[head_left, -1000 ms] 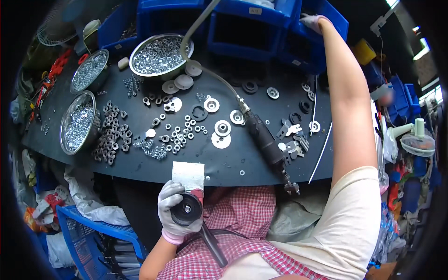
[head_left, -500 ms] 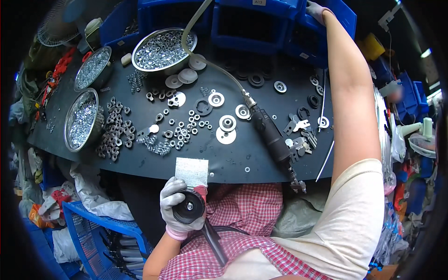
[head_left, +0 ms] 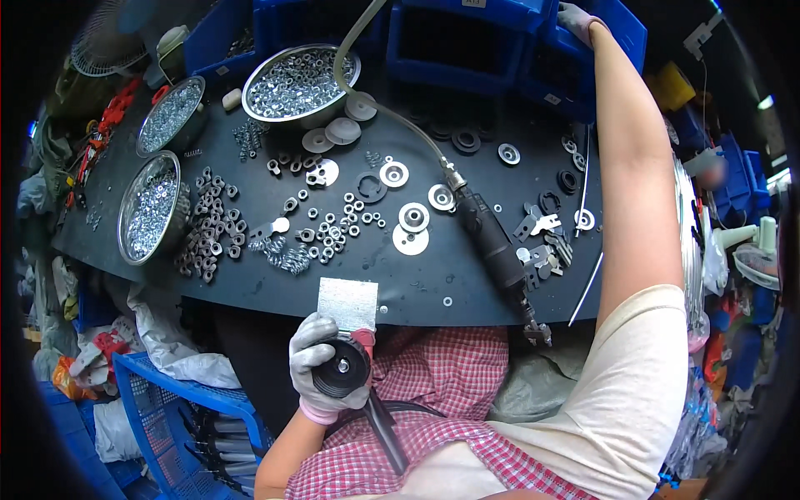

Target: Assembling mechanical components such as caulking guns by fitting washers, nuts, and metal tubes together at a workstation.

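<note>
Black disc (head_left: 340, 377) fitted, left hand (head_left: 308, 360) curled round it; nuts (head_left: 213, 227) lie loose; right hand (head_left: 577, 22) at bin (head_left: 632, 38), grip we cannot tell.

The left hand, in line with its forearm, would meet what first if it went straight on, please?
Probably the silvery plate at the front edge of the table, just ahead of the left hand, though depth is unclear.

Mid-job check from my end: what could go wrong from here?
The black driver lies with its tip past the table's front edge and a hose at its other end; a tug might bring it down.
The right arm stretches close by a thin rod; drawing back could knock it.
The left grip touches a black round part; if that turns, it could catch the glove.
</note>
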Demonstrator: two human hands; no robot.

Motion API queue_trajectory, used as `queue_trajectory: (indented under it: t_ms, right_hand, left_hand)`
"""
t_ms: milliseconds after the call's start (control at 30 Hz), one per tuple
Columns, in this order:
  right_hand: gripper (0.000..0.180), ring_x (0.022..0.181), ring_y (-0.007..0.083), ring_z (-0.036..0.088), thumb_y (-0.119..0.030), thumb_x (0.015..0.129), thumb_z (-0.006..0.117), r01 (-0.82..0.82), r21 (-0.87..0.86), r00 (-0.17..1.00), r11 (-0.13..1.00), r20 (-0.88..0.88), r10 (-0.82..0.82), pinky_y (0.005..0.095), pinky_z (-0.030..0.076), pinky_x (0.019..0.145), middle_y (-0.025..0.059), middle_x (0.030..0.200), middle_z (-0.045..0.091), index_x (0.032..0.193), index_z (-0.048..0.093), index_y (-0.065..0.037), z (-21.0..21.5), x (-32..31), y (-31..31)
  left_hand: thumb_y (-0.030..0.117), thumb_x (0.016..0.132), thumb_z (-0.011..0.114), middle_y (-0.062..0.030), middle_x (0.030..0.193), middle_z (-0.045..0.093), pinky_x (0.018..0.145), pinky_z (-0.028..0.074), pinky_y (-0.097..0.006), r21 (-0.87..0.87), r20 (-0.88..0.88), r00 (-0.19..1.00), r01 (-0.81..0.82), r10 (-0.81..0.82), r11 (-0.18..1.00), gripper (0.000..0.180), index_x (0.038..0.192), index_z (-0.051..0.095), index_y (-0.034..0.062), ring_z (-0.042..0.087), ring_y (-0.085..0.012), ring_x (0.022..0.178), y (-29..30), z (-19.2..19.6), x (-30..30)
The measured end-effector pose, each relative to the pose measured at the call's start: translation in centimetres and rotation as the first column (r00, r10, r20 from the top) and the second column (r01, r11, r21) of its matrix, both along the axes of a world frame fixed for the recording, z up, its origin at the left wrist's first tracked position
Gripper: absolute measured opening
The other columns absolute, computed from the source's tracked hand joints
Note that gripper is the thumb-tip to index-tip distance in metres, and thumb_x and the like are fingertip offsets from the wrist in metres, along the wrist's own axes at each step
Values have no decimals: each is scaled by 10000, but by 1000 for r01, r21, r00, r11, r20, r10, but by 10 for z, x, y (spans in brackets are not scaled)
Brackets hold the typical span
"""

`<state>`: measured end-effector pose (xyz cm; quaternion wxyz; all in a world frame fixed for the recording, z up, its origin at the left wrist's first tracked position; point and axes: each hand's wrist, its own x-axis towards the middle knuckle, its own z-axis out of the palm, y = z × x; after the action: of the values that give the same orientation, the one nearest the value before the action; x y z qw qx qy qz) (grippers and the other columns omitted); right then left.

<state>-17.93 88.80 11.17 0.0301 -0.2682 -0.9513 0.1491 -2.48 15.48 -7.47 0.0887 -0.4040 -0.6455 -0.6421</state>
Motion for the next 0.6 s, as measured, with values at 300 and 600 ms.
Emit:
queue_trajectory:
  t_ms: [300,600]
  right_hand:
    - [291,899,218,625,-343,836,670,498,132,314,857,-949,-37,352,481,805,34,978,675,1038,662,-134,18,56,-95]
    - [363,898,172,636,-274,829,665,80,-326,681,942,-673,-290,309,470,841,119,923,672,1075,624,-11,-124,159,-239]
  left_hand:
    - [350,596,833,-100,1110,545,950,450,-480,-5,-12,1000,4,-4,1000,641,1083,468,150,563,-311,1038,1,0,-1]
    - [530,648,808,-133,1120,521,974,418,-455,-11,-13,1000,9,-9,1000,690,1086,465,122,534,-322,1079,-3,-5,-2]
